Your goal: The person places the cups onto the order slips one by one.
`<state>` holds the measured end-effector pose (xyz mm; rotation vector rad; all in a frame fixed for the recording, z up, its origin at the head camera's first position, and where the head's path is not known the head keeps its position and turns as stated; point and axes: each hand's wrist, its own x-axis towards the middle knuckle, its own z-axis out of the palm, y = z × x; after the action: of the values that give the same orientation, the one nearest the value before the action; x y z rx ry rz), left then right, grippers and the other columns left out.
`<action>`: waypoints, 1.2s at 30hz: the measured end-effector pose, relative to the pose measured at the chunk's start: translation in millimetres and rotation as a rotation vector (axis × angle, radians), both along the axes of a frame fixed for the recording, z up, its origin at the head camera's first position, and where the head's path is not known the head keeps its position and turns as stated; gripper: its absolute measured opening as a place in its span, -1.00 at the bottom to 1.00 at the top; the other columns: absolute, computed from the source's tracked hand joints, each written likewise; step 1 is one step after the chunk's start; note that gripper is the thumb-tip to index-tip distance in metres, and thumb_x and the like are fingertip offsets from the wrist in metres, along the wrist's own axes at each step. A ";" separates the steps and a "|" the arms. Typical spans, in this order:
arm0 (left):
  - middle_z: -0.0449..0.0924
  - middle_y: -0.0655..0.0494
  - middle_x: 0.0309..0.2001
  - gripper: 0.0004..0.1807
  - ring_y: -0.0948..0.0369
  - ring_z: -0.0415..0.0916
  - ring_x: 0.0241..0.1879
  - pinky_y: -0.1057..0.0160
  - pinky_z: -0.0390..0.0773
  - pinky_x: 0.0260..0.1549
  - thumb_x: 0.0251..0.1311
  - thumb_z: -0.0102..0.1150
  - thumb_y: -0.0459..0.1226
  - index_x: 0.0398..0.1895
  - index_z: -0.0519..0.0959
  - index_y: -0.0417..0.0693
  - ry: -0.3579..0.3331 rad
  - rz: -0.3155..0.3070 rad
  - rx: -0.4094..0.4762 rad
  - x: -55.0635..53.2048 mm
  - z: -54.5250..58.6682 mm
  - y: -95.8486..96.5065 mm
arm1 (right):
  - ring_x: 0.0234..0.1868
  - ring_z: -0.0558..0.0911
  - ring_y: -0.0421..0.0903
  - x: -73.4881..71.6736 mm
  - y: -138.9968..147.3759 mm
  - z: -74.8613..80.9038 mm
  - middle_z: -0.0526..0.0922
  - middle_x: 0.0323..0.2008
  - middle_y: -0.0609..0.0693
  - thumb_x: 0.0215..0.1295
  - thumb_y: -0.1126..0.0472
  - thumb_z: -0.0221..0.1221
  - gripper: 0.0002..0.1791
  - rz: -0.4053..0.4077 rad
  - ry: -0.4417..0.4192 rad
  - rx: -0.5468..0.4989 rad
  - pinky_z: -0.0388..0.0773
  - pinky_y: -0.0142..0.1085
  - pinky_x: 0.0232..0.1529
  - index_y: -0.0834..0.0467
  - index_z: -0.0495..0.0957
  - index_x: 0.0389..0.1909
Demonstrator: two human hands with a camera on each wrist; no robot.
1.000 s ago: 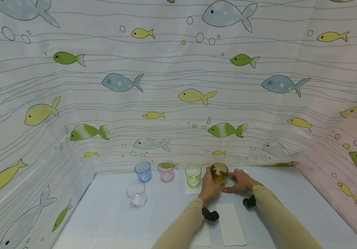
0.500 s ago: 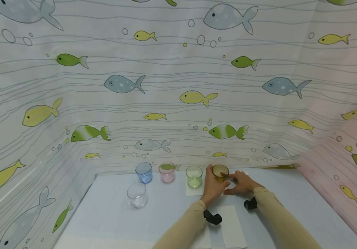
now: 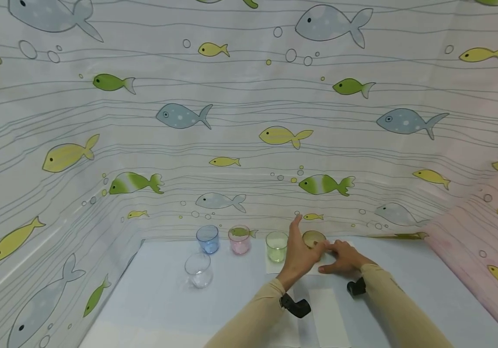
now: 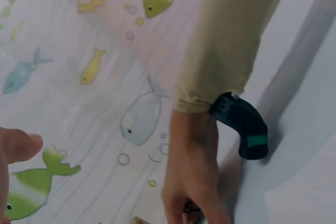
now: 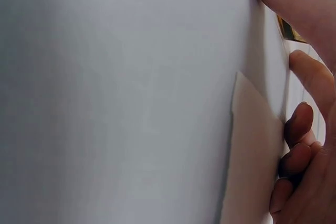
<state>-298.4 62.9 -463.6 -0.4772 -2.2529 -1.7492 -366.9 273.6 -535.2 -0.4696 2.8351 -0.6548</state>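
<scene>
In the head view, an amber glass (image 3: 314, 238) stands upright near the back, partly hidden behind both hands. My left hand (image 3: 299, 253) is on its left, fingers raised and straight, the thumb crossing in front of the glass. From the right, my right hand (image 3: 345, 257) reaches toward the glass with bent fingers; whether they touch it is hidden. The right wrist view shows the right hand (image 5: 310, 145) low over the surface, its fingers loosely bent. A green glass (image 3: 277, 247) stands just left of my left hand on white paper (image 3: 275, 269).
Blue (image 3: 207, 239) and pink (image 3: 239, 240) glasses stand farther left along the back. A clear glass (image 3: 198, 270) is in front of them. A white paper strip (image 3: 329, 316) lies near the front. Fish-patterned sheeting (image 3: 249, 159) rises behind the table.
My left fingers have come off the amber glass and straightened upward. The right hand stays close to the glass. The view has shifted slightly.
</scene>
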 end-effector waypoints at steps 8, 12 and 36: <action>0.29 -0.17 0.55 -0.21 -0.10 0.31 0.56 -0.11 0.32 0.56 0.39 0.37 -0.27 0.56 0.20 -0.25 0.077 -0.125 0.181 12.4 25.1 -43.6 | 0.00 0.47 0.06 -2.7 0.2 -0.5 0.54 -0.06 0.08 0.07 -0.32 0.54 0.06 0.039 0.001 0.021 0.52 0.09 0.11 0.18 0.47 0.48; 0.38 -0.19 0.49 -0.28 -0.11 0.37 0.51 -0.17 0.34 0.54 0.39 0.36 -0.31 0.52 0.27 -0.28 0.073 -0.107 0.278 18.1 35.9 -76.6 | 0.00 0.44 0.04 -4.2 0.0 0.6 0.53 -0.04 0.10 0.07 -0.32 0.54 0.07 0.045 -0.015 0.023 0.52 0.05 0.09 0.22 0.46 0.48; 0.25 -0.41 0.41 -0.03 -0.29 0.13 0.41 -0.39 0.27 0.34 0.13 0.59 -0.18 0.50 0.26 -0.35 0.094 0.516 -0.286 32.8 -13.8 -266.7 | -0.02 0.42 0.04 -3.5 1.7 0.7 0.51 -0.04 0.10 0.09 -0.33 0.52 0.08 0.053 -0.012 0.037 0.49 0.00 0.05 0.22 0.43 0.50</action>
<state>-265.6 -203.8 -477.4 -0.0138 -2.2987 -1.1386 -370.4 275.3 -534.5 -0.5312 2.8074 -0.5928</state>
